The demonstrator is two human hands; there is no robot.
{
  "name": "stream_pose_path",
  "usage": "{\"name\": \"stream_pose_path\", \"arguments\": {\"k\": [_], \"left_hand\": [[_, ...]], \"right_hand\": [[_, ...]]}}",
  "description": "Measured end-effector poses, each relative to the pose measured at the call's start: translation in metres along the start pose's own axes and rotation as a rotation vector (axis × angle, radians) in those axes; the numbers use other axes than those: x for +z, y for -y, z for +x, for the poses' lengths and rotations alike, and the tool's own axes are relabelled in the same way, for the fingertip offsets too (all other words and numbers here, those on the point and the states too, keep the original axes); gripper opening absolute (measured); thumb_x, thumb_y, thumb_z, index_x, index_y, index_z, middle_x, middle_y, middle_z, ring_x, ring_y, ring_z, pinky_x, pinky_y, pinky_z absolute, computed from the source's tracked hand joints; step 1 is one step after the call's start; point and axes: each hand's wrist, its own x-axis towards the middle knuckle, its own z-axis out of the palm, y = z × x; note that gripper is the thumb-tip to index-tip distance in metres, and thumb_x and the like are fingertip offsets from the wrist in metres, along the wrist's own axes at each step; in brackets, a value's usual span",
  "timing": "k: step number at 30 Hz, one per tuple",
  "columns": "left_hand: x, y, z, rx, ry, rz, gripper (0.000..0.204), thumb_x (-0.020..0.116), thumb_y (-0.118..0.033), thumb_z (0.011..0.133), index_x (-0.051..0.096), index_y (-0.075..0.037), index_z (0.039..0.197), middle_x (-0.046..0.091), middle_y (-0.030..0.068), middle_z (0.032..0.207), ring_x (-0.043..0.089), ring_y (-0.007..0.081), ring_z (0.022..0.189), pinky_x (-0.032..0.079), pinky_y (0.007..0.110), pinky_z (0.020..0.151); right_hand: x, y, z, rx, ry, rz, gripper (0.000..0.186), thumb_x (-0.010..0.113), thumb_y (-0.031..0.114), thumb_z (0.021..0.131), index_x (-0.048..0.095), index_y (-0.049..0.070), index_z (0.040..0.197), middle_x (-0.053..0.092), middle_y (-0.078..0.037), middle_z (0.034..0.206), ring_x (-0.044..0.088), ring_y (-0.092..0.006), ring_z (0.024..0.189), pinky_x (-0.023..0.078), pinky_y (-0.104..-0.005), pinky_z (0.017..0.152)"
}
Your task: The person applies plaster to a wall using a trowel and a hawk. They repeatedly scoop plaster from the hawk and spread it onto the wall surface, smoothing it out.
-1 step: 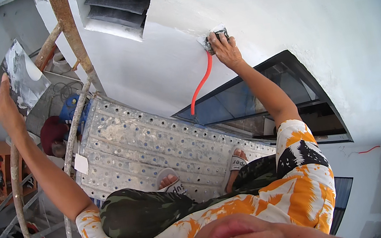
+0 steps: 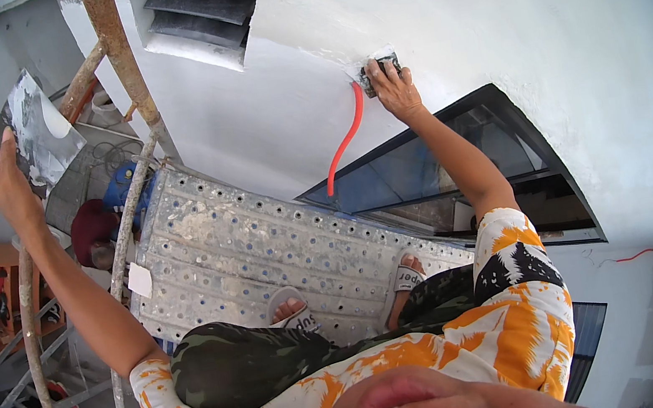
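Observation:
My left hand (image 2: pixel 13 187) is closed on the edge of a flat dark plate (image 2: pixel 38 137) smeared with white putty, out to the left beside the scaffold frame. Against the white wall (image 2: pixel 441 9), my right hand (image 2: pixel 394 92) grips a short, wide putty knife (image 2: pixel 379 69) with its fingers pressed on the back. White putty shows on the knife, whose working edge is partly hidden by my fingers. From the wall right beside the knife hangs a bendy red conduit (image 2: pixel 346 140).
I stand on a perforated metal scaffold plank (image 2: pixel 241 250). Rusty scaffold pipes (image 2: pixel 121 57) rise at the left. Black louvres (image 2: pixel 205 1) sit in the wall above, and a dark-framed window (image 2: pixel 504 152) at right. A person in dark red (image 2: pixel 92 230) is below, left.
My right hand and the putty knife have shifted slightly to the right along the wall, away from the conduit's upper end. My left hand and the plate stay put.

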Motion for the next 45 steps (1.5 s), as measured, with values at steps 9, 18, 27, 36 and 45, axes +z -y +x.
{"name": "stream_pose_path", "arguments": {"k": [9,18,27,36,45], "left_hand": [[0.083,-0.007,-0.14,-0.24,-0.08,-0.513,0.023,0.059,-0.015,0.1,0.063,0.002,0.114,0.07,0.0094,0.105,0.069,0.0163,0.088,0.056,0.029,0.077],[0.15,0.03,-0.245,-1.193,0.228,-0.908,0.027,0.057,-0.014,0.099,0.061,0.003,0.121,0.07,0.0118,0.114,0.069,0.0225,0.098,0.055,0.036,0.089],[0.014,-0.063,-0.014,0.077,-0.067,-0.178,0.024,0.061,-0.015,0.1,0.065,0.004,0.113,0.071,0.0092,0.103,0.068,0.0133,0.087,0.054,0.027,0.079],[0.012,-0.024,-0.002,-0.031,0.037,0.164,0.021,0.062,-0.02,0.098,0.064,0.001,0.097,0.062,-0.0011,0.084,0.052,0.0071,0.073,0.043,0.025,0.068],[0.019,-0.032,-0.005,-0.089,0.047,0.102,0.017,0.062,-0.019,0.098,0.064,-0.002,0.095,0.058,-0.0048,0.079,0.048,0.0049,0.068,0.04,0.024,0.062]], "right_hand": [[-0.122,0.013,-0.015,0.439,-0.137,0.892,0.045,0.064,-0.004,0.085,0.066,0.01,0.128,0.062,-0.007,0.13,0.058,-0.0304,0.11,0.046,-0.0434,0.087],[-0.247,0.067,0.059,-0.073,-0.175,1.41,0.063,0.059,-0.016,0.076,0.059,0.006,0.135,0.064,-0.017,0.123,0.061,-0.0366,0.11,0.05,-0.0443,0.097],[-0.158,0.086,0.196,-0.229,-0.077,0.124,0.012,0.066,0.016,0.078,0.071,0.008,0.085,0.056,-0.008,0.074,0.053,-0.0212,0.077,0.037,-0.0335,0.058],[-0.094,0.122,0.34,-0.255,0.28,-0.853,0.023,0.062,0.0,0.074,0.072,0.008,0.093,0.061,-0.003,0.083,0.042,-0.0163,0.075,0.029,-0.033,0.06],[-0.04,0.183,0.317,-0.323,0.445,-0.482,0.026,0.068,-0.001,0.072,0.075,0.004,0.097,0.067,-0.009,0.09,0.055,-0.0251,0.084,0.032,-0.0389,0.059]]}}
